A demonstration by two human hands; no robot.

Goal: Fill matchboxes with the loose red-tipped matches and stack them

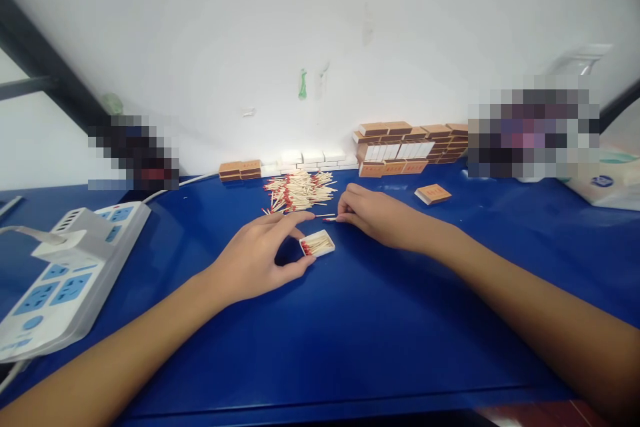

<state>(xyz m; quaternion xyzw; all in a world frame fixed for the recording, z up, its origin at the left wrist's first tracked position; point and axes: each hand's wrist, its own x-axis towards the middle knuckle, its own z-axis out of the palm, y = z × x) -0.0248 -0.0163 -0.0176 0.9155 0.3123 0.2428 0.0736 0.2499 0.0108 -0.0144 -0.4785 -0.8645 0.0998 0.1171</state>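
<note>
hands (260,253) (373,213) low, left in arc around tray (324,253)

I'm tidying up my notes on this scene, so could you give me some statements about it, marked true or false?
1. The left hand is at one end of the white tray. True.
2. The tray's matches have green heads. False: the heads are red.
3. The loose match pile lies nearer the wall than the tray does. True.
4. The right hand holds an orange-brown matchbox. False: its fingers seem to pinch at least one match; that box lies apart on the table.
5. The power strip is on the right. False: it is on the left.
</note>
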